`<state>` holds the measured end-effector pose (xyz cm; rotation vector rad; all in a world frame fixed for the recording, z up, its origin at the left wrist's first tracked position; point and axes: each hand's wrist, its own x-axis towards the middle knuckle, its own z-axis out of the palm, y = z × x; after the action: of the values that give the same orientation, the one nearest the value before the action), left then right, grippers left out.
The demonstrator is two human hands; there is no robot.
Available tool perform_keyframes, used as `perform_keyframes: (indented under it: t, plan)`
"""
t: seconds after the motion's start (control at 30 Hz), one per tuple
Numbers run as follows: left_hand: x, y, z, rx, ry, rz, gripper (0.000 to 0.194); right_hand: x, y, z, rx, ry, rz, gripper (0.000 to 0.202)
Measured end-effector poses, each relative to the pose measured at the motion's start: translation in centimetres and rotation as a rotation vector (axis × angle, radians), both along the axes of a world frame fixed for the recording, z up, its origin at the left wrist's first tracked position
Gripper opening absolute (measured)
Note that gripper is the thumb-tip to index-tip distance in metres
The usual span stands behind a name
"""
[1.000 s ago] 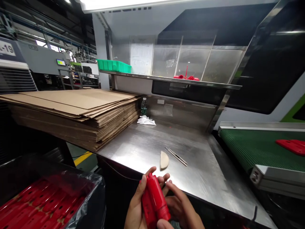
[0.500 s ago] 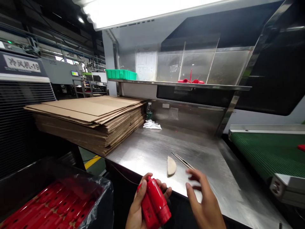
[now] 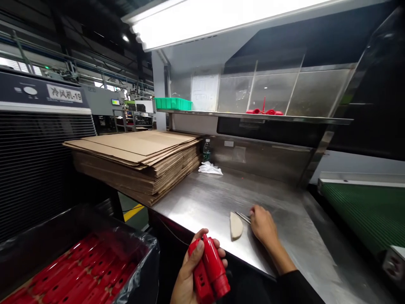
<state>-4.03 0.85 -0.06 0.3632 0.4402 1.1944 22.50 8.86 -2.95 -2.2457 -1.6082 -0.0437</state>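
Note:
My left hand [image 3: 186, 276] grips a red plastic part [image 3: 210, 270] with a rounded cylinder shape, held low in front of the steel table [image 3: 202, 198]. My right hand [image 3: 263, 223] rests on the table over metal tweezers [image 3: 242, 217], whose tips stick out to its left; whether the fingers have closed on them I cannot tell. A beige half-round piece [image 3: 236, 225] lies just left of that hand.
A tall stack of flat cardboard [image 3: 139, 158] fills the table's left. A bin lined with plastic holds several red parts [image 3: 79, 274] at lower left. A water bottle [image 3: 206, 150], white cloth [image 3: 210, 169], green tray [image 3: 172, 103], red pieces [image 3: 264, 111] and green conveyor [image 3: 367, 211] are around.
My right hand let go of the red part and moved forward onto the table, landing on the tweezers. The view has swung left, so the conveyor's red part is out of sight.

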Motion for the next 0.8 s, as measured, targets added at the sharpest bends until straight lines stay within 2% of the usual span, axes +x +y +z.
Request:
perform_keyframes:
  t: [0.13, 0.23, 0.33, 0.43, 0.5, 0.6, 0.7, 0.8]
  plan:
    - [0.9, 0.0, 0.3, -0.027, 0.051, -0.01, 0.051, 0.0, -0.2, -0.3, 0.001, 0.063, 0.15, 0.024]
    - [0.9, 0.0, 0.2, 0.001, 0.15, 0.03, 0.061, 0.2, 0.4, -0.3, -0.023, 0.088, 0.145, 0.02]
    - [0.7, 0.1, -0.2, -0.067, 0.128, 0.077, 0.047, 0.0, 0.3, -0.1, -0.016, 0.079, 0.117, 0.015]
    - [0.8, 0.2, -0.6, -0.256, -0.088, -0.015, 0.02, -0.3, -0.5, -0.2, 0.025, 0.068, 0.115, 0.018]
    - [1.1, 0.2, -0.8, -0.338, -0.209, -0.076, 0.02, -0.5, -1.0, -0.3, 0.039, 0.06, 0.127, 0.024]
    - [1.8, 0.2, -1.1, -0.359, -0.266, -0.152, 0.027, -0.9, -1.3, -0.5, 0.027, 0.037, 0.137, 0.026]
    - [2.3, 0.2, -1.4, -0.308, -0.244, -0.239, 0.033, -1.3, -1.2, -0.3, 0.042, 0.042, 0.119, 0.015]
    - [2.3, 0.2, -1.4, -0.289, -0.115, -0.228, 0.03, -1.4, -1.7, 0.6, 0.091, 0.104, 0.061, 0.012]
